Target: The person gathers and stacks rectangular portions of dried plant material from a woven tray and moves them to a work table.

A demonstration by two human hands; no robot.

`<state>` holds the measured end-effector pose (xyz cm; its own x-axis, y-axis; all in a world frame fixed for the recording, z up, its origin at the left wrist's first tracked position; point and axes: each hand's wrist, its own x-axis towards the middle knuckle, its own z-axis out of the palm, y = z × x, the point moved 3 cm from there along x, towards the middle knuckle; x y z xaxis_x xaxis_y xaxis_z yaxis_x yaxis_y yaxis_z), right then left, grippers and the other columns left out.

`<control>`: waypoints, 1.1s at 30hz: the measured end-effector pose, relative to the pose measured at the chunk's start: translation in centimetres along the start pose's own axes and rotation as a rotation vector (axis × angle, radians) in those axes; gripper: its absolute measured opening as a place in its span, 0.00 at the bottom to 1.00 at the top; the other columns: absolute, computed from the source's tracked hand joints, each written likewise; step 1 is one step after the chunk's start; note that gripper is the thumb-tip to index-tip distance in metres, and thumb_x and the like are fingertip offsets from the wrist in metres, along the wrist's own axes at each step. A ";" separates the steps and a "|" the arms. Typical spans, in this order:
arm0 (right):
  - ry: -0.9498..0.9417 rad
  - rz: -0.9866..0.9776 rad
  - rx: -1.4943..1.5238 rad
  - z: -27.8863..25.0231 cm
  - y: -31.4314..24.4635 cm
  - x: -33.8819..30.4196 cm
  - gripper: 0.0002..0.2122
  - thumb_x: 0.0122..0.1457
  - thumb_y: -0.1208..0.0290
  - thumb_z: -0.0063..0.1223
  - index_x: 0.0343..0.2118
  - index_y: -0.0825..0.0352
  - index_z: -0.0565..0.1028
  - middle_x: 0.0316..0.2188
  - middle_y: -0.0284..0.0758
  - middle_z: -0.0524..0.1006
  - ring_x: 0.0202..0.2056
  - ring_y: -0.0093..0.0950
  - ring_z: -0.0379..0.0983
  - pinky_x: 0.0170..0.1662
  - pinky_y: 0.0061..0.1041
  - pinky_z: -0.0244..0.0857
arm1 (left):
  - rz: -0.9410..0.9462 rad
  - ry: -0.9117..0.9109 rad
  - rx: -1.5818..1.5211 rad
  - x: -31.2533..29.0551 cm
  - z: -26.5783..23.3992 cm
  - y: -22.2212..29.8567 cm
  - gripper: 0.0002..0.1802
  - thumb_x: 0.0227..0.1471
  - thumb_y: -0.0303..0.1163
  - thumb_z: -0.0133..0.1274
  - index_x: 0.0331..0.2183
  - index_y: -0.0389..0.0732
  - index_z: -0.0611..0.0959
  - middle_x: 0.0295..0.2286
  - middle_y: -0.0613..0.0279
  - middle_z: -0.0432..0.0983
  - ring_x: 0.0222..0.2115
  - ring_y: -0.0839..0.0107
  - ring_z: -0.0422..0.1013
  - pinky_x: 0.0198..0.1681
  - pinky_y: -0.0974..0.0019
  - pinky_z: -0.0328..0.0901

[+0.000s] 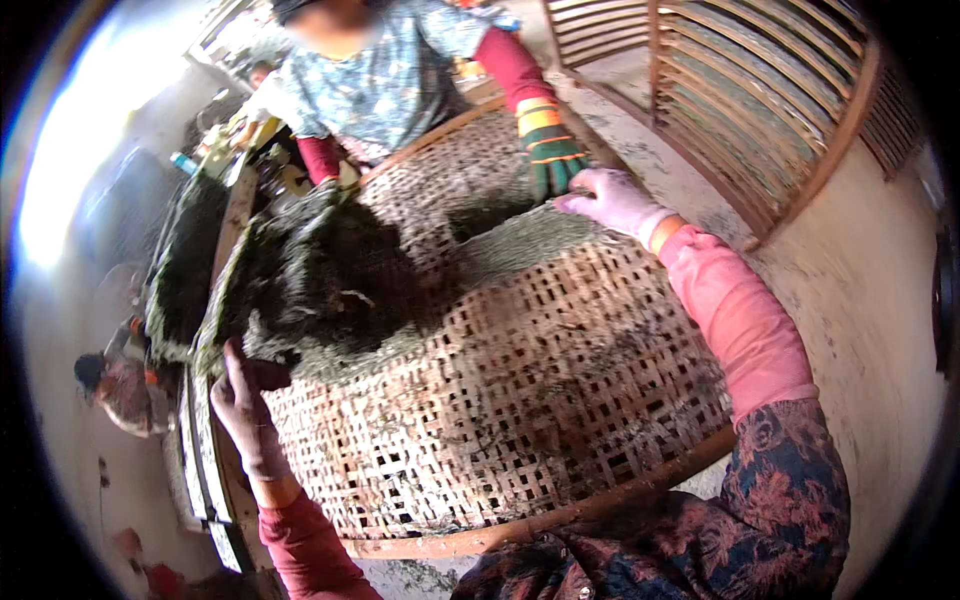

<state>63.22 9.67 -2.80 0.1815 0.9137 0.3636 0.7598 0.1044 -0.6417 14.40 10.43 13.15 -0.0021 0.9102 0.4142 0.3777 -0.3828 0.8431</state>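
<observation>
A dark green, fibrous, seaweed-like sheet (310, 270) is partly lifted and folded at the left of a woven slatted tray (520, 400). Its flatter part stretches across the weave to the right. My left hand (250, 405), in a pale glove, grips the sheet's near left edge; the fingertips are partly lost against the dark material. At the far right, my gloved right hand (620, 203) pinches the sheet's right end. Beside it, touching or nearly so, is a co-worker's green and orange striped glove (545, 145). The co-worker's other hand is mostly hidden behind the raised sheet.
Across the tray stands a co-worker in a blue patterned top (370, 75). More dark green material (185, 265) hangs beyond the left edge. Wooden slatted racks (750, 100) lean at the upper right. Another person (130, 385) is farther off at left.
</observation>
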 end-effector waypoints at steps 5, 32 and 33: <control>-0.245 0.288 -0.008 2.2 1.2 0.6 0.37 0.51 0.36 0.52 0.46 0.74 0.74 0.44 0.52 0.75 0.48 0.44 0.72 0.52 0.34 0.63 | -0.175 -0.116 0.083 2.9 -2.3 -2.4 0.26 0.60 0.51 0.46 0.20 0.40 0.77 0.15 0.62 0.74 0.15 0.71 0.70 0.23 0.66 0.65; 0.577 -0.464 -0.277 -6.4 -26.4 -7.1 0.19 0.40 0.74 0.69 0.36 0.68 0.74 0.45 0.46 0.75 0.44 0.36 0.75 0.46 0.32 0.72 | -0.425 -0.657 -0.126 -5.1 -11.5 -9.4 0.26 0.53 0.47 0.58 0.36 0.29 0.83 0.31 0.55 0.81 0.32 0.70 0.78 0.39 0.68 0.71; 0.590 -0.494 -0.357 -5.6 -29.2 -6.5 0.19 0.40 0.73 0.69 0.36 0.68 0.74 0.46 0.47 0.75 0.43 0.38 0.76 0.45 0.32 0.72 | -0.419 -0.672 -0.171 -4.8 -12.1 -10.5 0.25 0.54 0.46 0.57 0.37 0.29 0.83 0.32 0.55 0.81 0.32 0.70 0.77 0.39 0.68 0.71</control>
<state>43.34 -1.53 17.31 -0.0028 0.4308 0.9024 0.9710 0.2170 -0.1006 -0.73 8.19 6.47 0.4654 0.8629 -0.1967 0.3221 0.0419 0.9458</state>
